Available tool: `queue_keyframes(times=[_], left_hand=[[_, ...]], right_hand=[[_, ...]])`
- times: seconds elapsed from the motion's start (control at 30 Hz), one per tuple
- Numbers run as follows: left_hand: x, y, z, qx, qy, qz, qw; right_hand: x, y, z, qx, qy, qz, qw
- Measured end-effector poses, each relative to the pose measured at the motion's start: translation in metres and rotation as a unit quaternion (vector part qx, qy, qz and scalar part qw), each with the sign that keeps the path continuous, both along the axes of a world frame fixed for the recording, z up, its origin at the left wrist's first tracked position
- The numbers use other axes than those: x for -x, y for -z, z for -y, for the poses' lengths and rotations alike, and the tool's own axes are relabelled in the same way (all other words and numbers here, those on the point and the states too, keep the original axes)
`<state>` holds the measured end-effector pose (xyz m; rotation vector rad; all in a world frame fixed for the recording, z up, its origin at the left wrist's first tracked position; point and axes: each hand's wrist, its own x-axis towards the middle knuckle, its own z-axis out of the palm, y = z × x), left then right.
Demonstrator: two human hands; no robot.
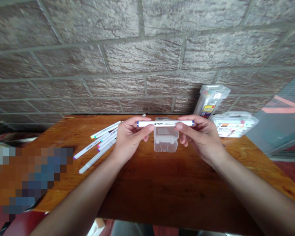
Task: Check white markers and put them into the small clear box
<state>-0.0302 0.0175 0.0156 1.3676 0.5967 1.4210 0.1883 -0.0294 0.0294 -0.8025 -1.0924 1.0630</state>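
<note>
Both my hands hold one white marker with blue ends, level and crosswise above the wooden table. My left hand pinches its left end between thumb and fingers. My right hand pinches its right end the same way. Right behind and below the marker stands a small clear plastic box, with nothing visible inside. Several loose white markers with coloured tips lie on the table to the left of my left hand.
A clear marker case stands upright against the brick wall at the back right. Another clear case full of markers lies flat beside it. A pixelated patch covers the table's left front.
</note>
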Motion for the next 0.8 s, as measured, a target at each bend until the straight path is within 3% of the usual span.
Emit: queue_keyframes(times=[0.8], left_hand=[[-0.0009, -0.0045, 0.0026, 0.015, 0.021, 0.022, 0.999]], right_hand=[[0.0022, -0.0026, 0.0033, -0.001, -0.003, 0.010, 1.000]])
